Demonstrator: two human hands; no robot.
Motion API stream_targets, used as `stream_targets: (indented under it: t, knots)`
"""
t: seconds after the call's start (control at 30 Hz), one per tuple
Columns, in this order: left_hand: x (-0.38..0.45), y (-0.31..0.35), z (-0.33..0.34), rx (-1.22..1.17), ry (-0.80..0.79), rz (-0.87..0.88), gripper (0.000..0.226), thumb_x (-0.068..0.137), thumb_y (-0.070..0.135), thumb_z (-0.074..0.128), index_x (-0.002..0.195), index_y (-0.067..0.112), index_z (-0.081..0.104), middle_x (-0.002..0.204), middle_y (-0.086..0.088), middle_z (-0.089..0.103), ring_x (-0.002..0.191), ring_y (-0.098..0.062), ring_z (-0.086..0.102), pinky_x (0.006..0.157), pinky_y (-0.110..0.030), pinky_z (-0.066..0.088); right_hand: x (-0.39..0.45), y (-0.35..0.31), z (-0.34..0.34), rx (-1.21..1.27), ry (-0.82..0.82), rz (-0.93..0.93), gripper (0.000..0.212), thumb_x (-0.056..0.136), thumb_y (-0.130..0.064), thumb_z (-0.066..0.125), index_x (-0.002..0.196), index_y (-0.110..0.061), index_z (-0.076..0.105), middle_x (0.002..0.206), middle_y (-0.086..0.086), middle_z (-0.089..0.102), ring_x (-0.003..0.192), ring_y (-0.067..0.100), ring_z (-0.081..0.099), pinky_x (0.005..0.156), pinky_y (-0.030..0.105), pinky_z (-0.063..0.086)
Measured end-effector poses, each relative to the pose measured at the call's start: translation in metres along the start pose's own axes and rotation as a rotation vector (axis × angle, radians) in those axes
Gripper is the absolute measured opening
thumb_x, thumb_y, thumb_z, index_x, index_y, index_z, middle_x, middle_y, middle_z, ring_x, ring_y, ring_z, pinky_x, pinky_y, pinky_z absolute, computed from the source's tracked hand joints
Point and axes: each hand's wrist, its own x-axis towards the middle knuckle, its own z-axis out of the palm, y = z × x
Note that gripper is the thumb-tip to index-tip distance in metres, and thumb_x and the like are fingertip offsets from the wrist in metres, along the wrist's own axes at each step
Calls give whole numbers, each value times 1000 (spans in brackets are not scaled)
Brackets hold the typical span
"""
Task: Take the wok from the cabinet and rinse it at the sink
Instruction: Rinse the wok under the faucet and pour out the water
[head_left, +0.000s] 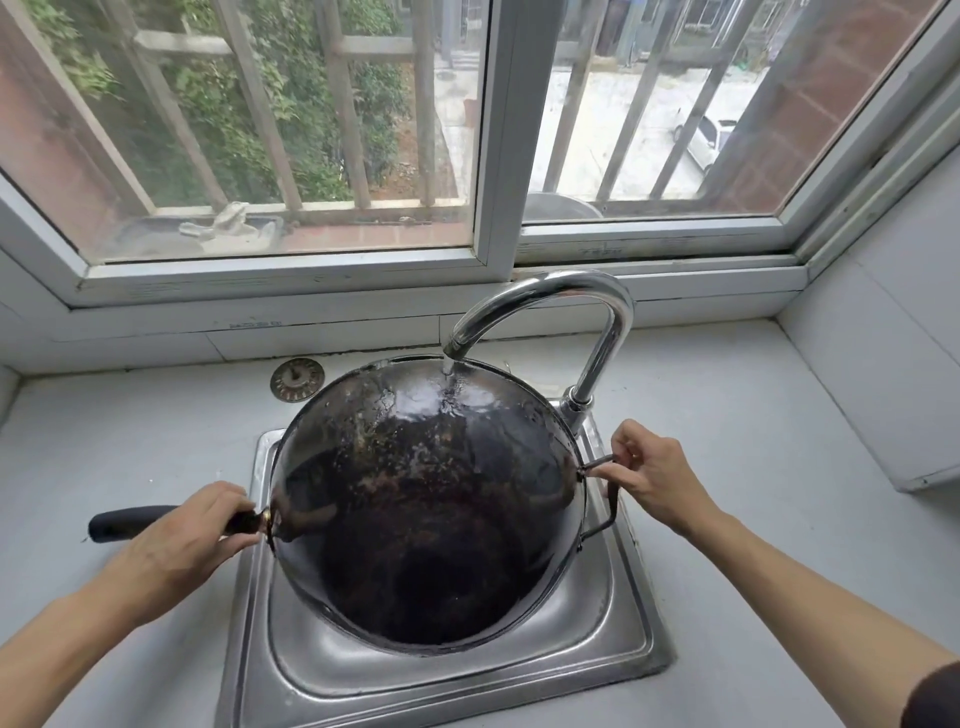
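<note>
Wok (431, 499): dark, tilted over the steel sink (613, 639), water from the faucet (597, 332) striking its inside at 12 o'clock. Left hand (192, 540): grip clenched round the long black handle (130, 521) at 9 o'clock. Right hand (654, 478): grip pinching the wire loop handle (597, 465) at 3 o'clock. Strainer plug (297, 380): on the tabletop (130, 441), at 11 o'clock beside the wok.

The wok (426, 499) hides most of the sink (618, 649) basin, drain included. The left hand (182, 540) covers the middle of the long handle (130, 521). The faucet (597, 332) base sits behind the wok's rim. Both forearms run off the bottom edge. The sink's front rim is cropped too.
</note>
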Motion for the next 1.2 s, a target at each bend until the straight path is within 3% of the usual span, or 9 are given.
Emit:
stream_targets:
  t: [0.1,0.23,0.3,0.4,0.5,0.8,1.0,1.1,1.2]
  knots:
    - [10,0,-1,30,27,56,27,75,14,80,94,6,62,94,-4,59,84,-29,63,72,-42,55,0,3,-3,25,11,27,41,69,-44,80,70,-24,44,61,8,46,65,45,61,59,58,53]
    - [22,2,-2,60,52,147,52,89,55,43,96,7,62,96,-1,58,83,-18,58,72,-33,53,-3,6,-10,35,20,33,40,68,-45,80,68,-27,44,58,-3,45,58,34,62,54,41,55]
    - [28,1,-3,73,42,164,60,90,62,33,96,9,61,97,0,58,83,-17,58,71,-32,53,-4,7,-13,35,26,44,39,68,-41,80,68,-25,44,56,-4,47,57,34,63,54,43,53]
    - [38,0,-4,76,40,167,46,87,52,45,98,10,59,99,0,57,86,-21,60,74,-38,54,-5,11,-17,48,41,74,40,69,-39,80,69,-21,44,60,14,54,66,45,65,59,48,52]
    - [49,0,-4,92,46,200,29,82,31,73,98,12,57,99,1,55,86,-23,61,73,-40,55,-5,13,-19,62,38,102,38,69,-39,78,69,-23,44,71,30,58,69,46,67,63,50,53]
    - [71,-1,-7,113,55,260,32,75,17,80,96,12,57,97,0,55,83,-22,59,70,-40,55,-3,32,-21,81,61,168,39,76,-18,83,69,-24,45,63,17,55,67,42,70,54,28,50]
    - [77,1,-4,123,91,316,25,83,32,66,96,13,56,98,0,55,85,-18,56,74,-30,48,-3,40,-25,87,41,176,37,73,-25,84,73,-21,48,63,6,60,65,40,70,66,59,57]
    - [76,5,-2,132,93,284,30,77,18,80,94,12,56,96,-3,57,81,-25,61,66,-39,54,-2,39,-27,87,39,181,37,74,-25,83,82,-25,47,71,18,63,65,43,69,67,63,55]
    - [74,8,-3,161,108,313,26,79,22,77,91,8,58,94,-5,58,80,-27,62,66,-40,55,-1,34,-30,79,4,151,43,71,-43,81,89,-26,46,73,20,63,65,39,70,67,62,55]
